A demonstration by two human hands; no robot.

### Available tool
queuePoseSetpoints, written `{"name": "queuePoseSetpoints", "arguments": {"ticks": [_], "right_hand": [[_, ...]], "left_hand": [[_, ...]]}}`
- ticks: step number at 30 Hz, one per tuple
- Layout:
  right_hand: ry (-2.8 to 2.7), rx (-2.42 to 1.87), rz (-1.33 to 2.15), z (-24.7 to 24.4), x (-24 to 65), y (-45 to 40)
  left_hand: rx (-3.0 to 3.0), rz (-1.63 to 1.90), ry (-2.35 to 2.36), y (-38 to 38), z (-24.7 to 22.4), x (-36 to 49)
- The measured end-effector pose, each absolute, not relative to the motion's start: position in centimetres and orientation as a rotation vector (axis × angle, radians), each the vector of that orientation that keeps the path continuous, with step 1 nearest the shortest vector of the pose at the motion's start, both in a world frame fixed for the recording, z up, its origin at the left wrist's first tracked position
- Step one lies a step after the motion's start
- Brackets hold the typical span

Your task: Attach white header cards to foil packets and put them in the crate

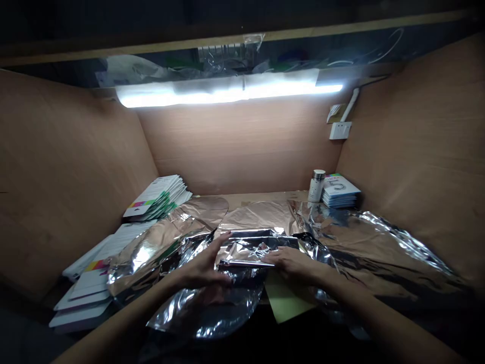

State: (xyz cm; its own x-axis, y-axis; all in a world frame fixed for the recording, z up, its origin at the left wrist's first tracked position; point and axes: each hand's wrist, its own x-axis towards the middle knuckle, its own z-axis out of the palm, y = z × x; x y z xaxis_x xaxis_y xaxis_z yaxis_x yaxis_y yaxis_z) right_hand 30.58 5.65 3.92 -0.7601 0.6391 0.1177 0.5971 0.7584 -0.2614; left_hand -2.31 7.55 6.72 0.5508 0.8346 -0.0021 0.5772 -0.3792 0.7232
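Observation:
A shiny silver foil balloon (242, 250) lies flat in front of me, partly folded, with a straight creased edge across it. My left hand (206, 265) is at the left end of the fold, its fingers and thumb spread apart around that side. My right hand (291, 262) is closed on the right end of the fold, fingers together on the foil. Below the right hand a yellow sheet (286, 298) sticks out and hangs toward me. A loose foil part (212, 313) droops over the front edge under my left hand.
More foil sheets (379, 253) spread out on the right. Stacks of printed white cards (94, 278) stand at left, with another pile (162, 194) behind. A flask (317, 187) and a stack of packets marked 5 (339, 189) are at back right. Wooden side walls enclose the bench.

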Motion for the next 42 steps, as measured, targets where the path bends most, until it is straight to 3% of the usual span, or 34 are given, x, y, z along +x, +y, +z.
{"name": "queuePoseSetpoints", "arguments": {"ticks": [3,6,9,18,27,34,39,42], "right_hand": [[-2.644,-1.03,0.619,4.9,31.6,6.5],[-2.507,-1.23,0.998,6.6,32.9,8.8],[-2.395,-1.384,1.125,7.8,34.4,12.1],[-2.105,-1.804,0.958,4.5,34.9,16.8],[-2.0,-1.94,0.711,4.5,34.0,16.1],[-1.373,-1.716,0.199,4.8,33.0,9.0],[-1.239,-1.07,1.178,4.3,29.2,4.0],[-1.247,-0.861,1.36,5.2,28.5,2.2]], "left_hand": [[2.441,0.385,0.913,6.9,6.2,-3.5],[2.257,0.409,1.123,8.5,4.6,-3.1],[2.137,0.463,1.321,11.8,3.7,-1.8],[2.311,0.392,1.656,16.9,5.4,0.9],[2.33,-0.032,1.154,22.2,7.6,9.8],[2.056,0.379,0.906,18.9,10.0,7.8],[1.704,0.702,0.805,10.4,8.9,7.8],[1.407,0.752,0.608,6.3,8.2,7.5]]}}
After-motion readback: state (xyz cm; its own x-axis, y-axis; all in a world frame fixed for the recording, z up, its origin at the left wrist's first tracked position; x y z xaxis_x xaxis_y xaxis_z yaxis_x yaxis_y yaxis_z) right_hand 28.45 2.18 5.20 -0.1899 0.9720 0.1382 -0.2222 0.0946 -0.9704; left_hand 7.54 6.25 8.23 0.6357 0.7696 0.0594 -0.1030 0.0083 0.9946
